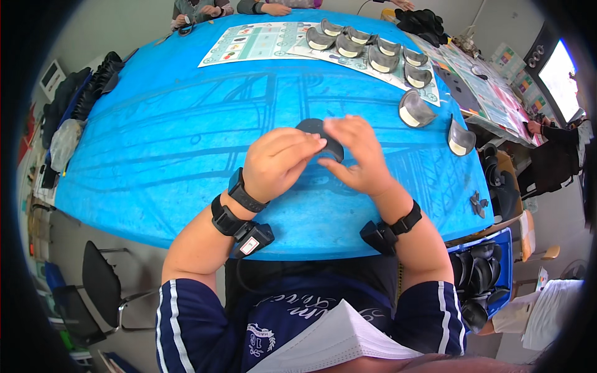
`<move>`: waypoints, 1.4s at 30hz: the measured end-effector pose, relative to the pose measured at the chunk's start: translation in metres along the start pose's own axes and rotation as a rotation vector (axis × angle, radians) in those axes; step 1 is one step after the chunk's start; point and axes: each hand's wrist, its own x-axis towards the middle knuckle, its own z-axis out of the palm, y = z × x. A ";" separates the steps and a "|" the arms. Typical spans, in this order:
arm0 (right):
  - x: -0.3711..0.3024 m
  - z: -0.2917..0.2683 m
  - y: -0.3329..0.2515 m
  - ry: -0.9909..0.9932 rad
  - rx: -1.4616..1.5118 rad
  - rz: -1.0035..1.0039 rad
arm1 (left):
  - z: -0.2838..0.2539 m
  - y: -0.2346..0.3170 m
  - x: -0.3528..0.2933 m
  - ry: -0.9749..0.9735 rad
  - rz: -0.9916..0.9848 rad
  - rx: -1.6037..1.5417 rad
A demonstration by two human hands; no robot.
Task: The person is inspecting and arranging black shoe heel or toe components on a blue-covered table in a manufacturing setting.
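My left hand (278,160) pinches a dark, curved, shell-like piece (333,147) between thumb and fingers, above the blue-covered table (186,137). The hand hides part of the piece. Close beside its right edge is my right hand (359,155), thumb and fingers apart, the fingertips smeared by motion. I cannot tell whether those fingertips touch the piece. Both of my wrists wear black straps with small black boxes.
Several similar grey pieces with pale patches (382,60) stand on printed sheets (249,38) at the far side. Two more, a curved piece (415,110) and another (461,138), lie nearer right. A blue crate (509,267) holds dark pieces. Other people's hands (275,9) show beyond.
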 end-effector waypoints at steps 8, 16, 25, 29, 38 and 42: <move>0.000 0.015 -0.015 0.121 -0.195 -0.047 | 0.006 -0.005 -0.006 -0.030 -0.093 -0.061; -0.001 0.013 -0.016 0.182 -0.278 -0.029 | 0.007 0.001 -0.004 -0.022 -0.191 -0.115; -0.002 0.021 -0.012 0.306 -0.250 -0.056 | 0.007 0.000 -0.006 0.012 -0.112 -0.126; -0.005 0.023 -0.004 0.387 -0.135 -0.037 | 0.009 0.008 0.002 0.043 -0.146 -0.133; 0.000 0.021 -0.017 0.253 -0.099 0.081 | 0.002 -0.008 -0.008 0.036 -0.022 0.035; -0.005 0.020 -0.010 0.225 -0.104 0.102 | 0.003 -0.001 -0.001 0.008 0.023 0.054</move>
